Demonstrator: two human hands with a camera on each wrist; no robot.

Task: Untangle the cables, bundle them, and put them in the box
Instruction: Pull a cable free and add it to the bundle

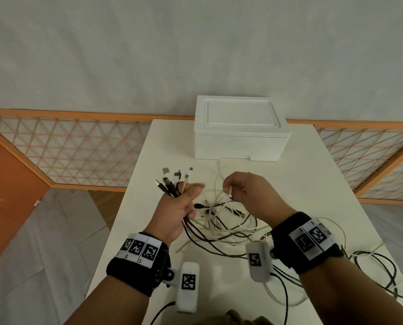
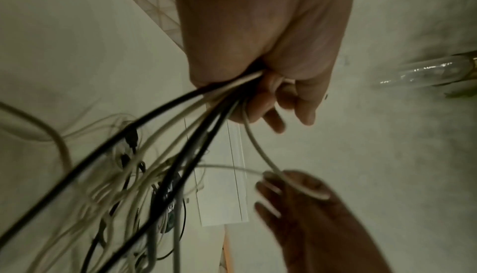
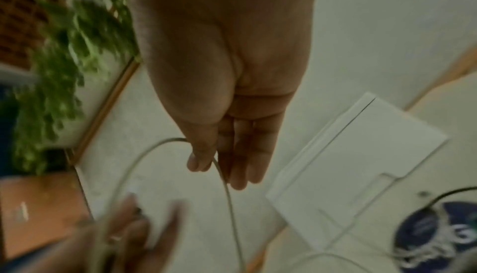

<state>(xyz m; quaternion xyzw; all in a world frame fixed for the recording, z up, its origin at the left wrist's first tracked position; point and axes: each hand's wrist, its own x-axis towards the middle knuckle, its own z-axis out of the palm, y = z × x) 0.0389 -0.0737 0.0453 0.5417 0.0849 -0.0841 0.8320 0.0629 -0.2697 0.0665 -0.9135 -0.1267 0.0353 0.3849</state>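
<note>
My left hand (image 1: 184, 202) grips a bunch of black and white cables (image 1: 172, 184) above the white table (image 1: 163, 141); their plug ends fan out past the fingers. In the left wrist view the gripped strands (image 2: 206, 95) trail down from the fist. My right hand (image 1: 240, 191) pinches one thin white cable (image 1: 229, 192) between thumb and fingers, just right of the left hand; the right wrist view shows that white cable (image 3: 224, 179) running off the thumb. A tangle of cables (image 1: 221, 221) lies on the table beneath both hands. The white foam box (image 1: 240, 137) stands shut at the table's far edge.
More loose black and white cable loops (image 1: 374, 275) trail over the table's right near corner. A lattice screen (image 1: 74, 148) with an orange frame runs behind the table. An orange cabinet (image 1: 6, 195) stands at the left.
</note>
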